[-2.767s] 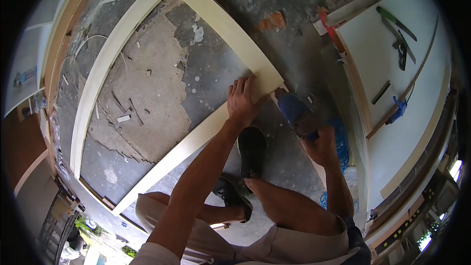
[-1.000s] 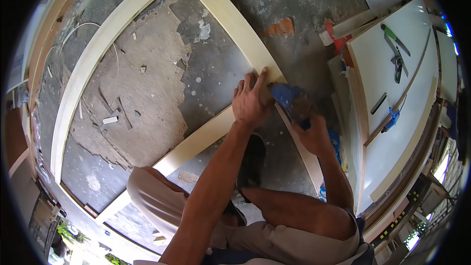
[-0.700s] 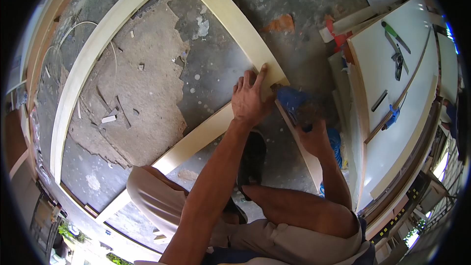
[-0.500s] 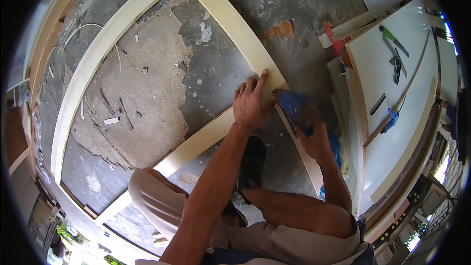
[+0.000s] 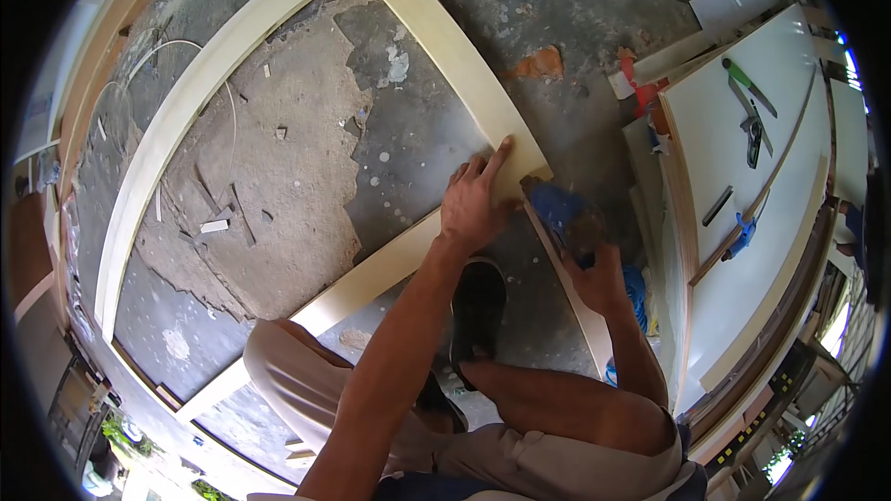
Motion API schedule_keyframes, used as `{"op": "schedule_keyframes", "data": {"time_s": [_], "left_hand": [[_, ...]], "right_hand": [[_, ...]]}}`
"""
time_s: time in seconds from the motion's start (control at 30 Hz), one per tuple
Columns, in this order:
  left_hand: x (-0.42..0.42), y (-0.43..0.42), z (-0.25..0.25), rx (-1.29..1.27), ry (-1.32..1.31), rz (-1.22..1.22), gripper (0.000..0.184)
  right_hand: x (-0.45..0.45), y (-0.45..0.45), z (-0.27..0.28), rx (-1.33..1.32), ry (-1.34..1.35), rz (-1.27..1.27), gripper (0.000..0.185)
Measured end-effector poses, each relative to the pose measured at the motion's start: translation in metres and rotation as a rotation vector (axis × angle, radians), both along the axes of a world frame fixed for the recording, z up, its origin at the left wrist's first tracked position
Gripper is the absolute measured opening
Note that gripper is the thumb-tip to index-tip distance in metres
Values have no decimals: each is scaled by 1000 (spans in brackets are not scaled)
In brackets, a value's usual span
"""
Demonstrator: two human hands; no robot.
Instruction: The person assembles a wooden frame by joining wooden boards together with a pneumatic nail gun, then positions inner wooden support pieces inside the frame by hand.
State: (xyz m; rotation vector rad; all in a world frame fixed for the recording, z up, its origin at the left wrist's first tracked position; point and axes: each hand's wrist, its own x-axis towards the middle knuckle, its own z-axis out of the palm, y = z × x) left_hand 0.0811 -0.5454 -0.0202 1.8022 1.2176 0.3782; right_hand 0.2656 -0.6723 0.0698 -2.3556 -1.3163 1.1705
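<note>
One blue power tool at the corner of one pale frame

Changed vs 2.8 s ago: left hand now has index finger stretched straight along the frame's upper piece; it was bunched with the others before. Bent left knee now covers part of the lower strip. Tool's nose stays at the corner's outer end; contact too blurred to confirm.

Right hand: grip closed around the tool's handle. Left hand rests on the joint, other fingers bent; can't make out if its grip clasps the wood.

Frame: flat, smooth, cream strips, wood-like, lying on grey concrete floor, paint-spotted. Inside it, one rough, sandy patch with jagged edge, one small white block and dark slivers.

Counts: two dark shoes, one partly hidden. One orange-brown scrap beyond the frame. On the glossy white board at right: one green-handled tool, one black-and-metal tool, one short dark bar, one blue item.
</note>
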Motion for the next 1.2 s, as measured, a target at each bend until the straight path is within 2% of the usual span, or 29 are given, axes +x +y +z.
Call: {"op": "schedule_keyframes", "data": {"time_s": [0.07,0.17,0.4,1.2], "left_hand": [[2,1,1,-26,-16,13,94],[1,2,1,-79,-28,29,95],[1,2,-2,-107,-48,37,96],[1,3,-1,-91,-34,45,95]], "right_hand": [[-6,10,8,194,26,55,22],[-12,27,7,258,53,38,21],[-11,30,2,122,39,47,25],[-13,23,-6,259,40,76,26]]}}
